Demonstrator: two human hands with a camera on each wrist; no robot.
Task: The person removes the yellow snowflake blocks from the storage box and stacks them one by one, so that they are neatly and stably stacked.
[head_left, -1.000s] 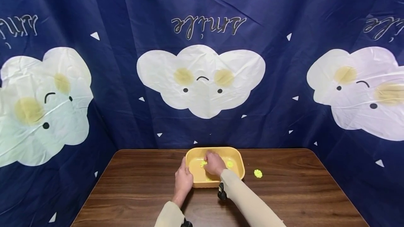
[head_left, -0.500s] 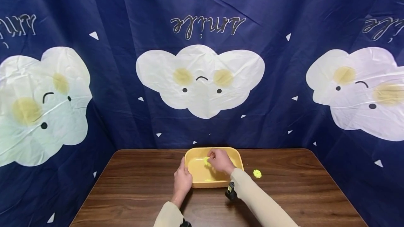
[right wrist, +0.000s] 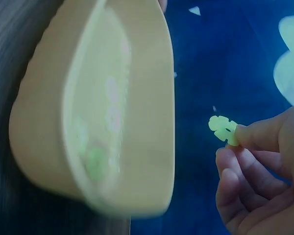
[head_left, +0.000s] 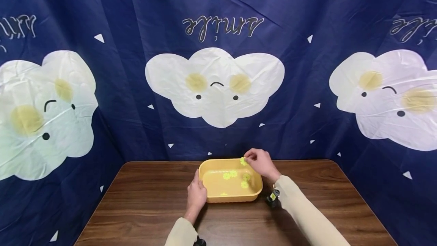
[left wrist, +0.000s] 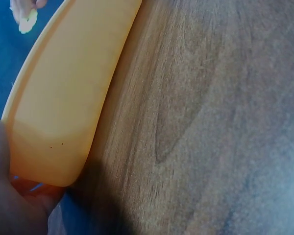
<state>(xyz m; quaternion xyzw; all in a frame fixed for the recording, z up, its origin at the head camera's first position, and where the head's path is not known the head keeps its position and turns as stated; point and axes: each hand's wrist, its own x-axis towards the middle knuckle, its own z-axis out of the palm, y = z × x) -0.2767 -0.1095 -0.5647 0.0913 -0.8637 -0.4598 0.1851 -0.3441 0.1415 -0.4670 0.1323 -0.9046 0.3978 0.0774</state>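
A shallow yellow plastic tub (head_left: 232, 199) with rounded corners sits near the table's far edge. My left hand (head_left: 197, 194) holds its left end; in the left wrist view, that hand (left wrist: 12, 205) reaches round the tub's end wall (left wrist: 54, 142). Over the tub's far right rim, my right hand (head_left: 262, 162) pinches a yellow-green flower-shaped disc (head_left: 244, 161) between thumb and fingers. The right wrist view shows slots in this disc (right wrist: 221, 129). Several similar discs (head_left: 233, 173) lie on the tub's floor, some close together, one disc (head_left: 223, 194) partly hidden by the front wall.
The brown wooden table (head_left: 146, 200) extends on both sides of the tub and in front of it. A blue curtain (head_left: 218, 141) with white clouds hangs right behind the table and along both sides.
My right hand has risen from inside the tub toward its far right rim, pinching a disc. Its arm now covers the spot where a loose disc lay on the table. My left hand stays put.
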